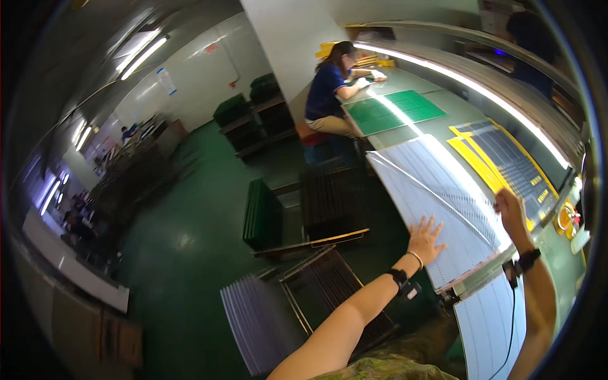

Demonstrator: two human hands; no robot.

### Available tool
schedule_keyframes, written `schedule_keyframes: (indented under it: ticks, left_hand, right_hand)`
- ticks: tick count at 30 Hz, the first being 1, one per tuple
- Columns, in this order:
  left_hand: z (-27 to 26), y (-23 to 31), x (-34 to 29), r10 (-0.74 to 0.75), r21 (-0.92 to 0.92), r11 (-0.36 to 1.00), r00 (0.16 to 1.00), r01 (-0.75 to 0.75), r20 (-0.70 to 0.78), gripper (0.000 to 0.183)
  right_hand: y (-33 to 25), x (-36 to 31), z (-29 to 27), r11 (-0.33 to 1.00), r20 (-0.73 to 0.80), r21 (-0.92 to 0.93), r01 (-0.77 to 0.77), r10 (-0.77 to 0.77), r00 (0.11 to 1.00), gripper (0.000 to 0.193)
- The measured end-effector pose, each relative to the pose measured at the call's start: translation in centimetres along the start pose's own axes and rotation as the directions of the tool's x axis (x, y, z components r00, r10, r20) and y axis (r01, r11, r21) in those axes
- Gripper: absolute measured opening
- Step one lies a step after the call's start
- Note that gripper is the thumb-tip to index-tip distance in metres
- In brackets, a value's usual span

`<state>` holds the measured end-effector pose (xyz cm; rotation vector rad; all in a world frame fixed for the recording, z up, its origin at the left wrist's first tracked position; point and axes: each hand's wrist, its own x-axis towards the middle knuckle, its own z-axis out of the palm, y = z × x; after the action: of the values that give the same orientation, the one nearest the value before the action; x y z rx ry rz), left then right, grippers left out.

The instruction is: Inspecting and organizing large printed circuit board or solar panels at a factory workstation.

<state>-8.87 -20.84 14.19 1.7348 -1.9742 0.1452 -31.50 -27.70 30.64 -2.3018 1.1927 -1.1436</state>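
Observation:
A large pale sheet (pixel 411 183) with rows of fine dots lies on the workbench in front of me. My left hand (pixel 425 242) rests on its left side, palm down and fingers spread. A bright diagonal line, like a fold or the edge of clear film, crosses the sheet's surface. At the sheet's right edge my right hand (pixel 512 214) is curled closed with the fingers together; what it pinches, if anything, is hidden. Both wrists wear dark straps with small devices, and a black cable hangs from the right one. Closer to me, a second pale dotted sheet (pixel 491 323) lies beyond a metal bar.
Yellow-edged dark panels (pixel 506 161) lie to the right, below a long bright lamp (pixel 468 79). Farther along, a co-worker (pixel 332 92) sits by a green panel (pixel 396 112). Racks of upright panels (pixel 263 215) stand on the floor at left. Rolls of tape (pixel 563 218) sit at far right.

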Motion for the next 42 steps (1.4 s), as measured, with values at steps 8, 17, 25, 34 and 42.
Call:
schedule_keyframes:
  ticks: [8, 17, 25, 34, 42]
  left_hand:
    - [0.7, 1.1, 3.4, -0.112, 0.134, 0.989, 0.905, 0.061, 0.410, 0.076]
    - [-2.6, 0.8, 6.0, 0.188, -0.561, -0.624, 0.801, 0.544, 0.568, 0.074]
    - [-3.1, 5.3, 5.8, 0.462, -0.349, -0.402, 0.517, 0.846, 0.721, 0.095]
    - [-2.7, 9.5, 8.3, 0.318, -0.290, 0.776, 0.048, 0.560, 0.947, 0.025]
    - [3.6, 19.0, 7.2, 0.358, -0.728, 0.431, 0.639, 0.534, 0.681, 0.016]
  right_hand:
    - [-13.0, 0.8, -12.5, 0.857, -0.275, -0.427, 0.290, -0.428, 0.861, 0.012]
    - [-15.9, -23.6, -21.7, 0.696, -0.169, -0.716, -0.048, -0.105, 0.980, 0.011]
    - [-13.8, -45.2, -16.6, 0.623, -0.498, 0.294, -0.725, 0.747, 0.440, 0.018]
    - [-15.3, -56.7, -12.7, 0.241, -0.319, 0.847, -0.474, 0.944, -0.089, 0.005]
    - [-14.2, -59.8, -15.4, 0.307, -0.644, 0.627, -0.716, 0.722, -0.254, 0.007]
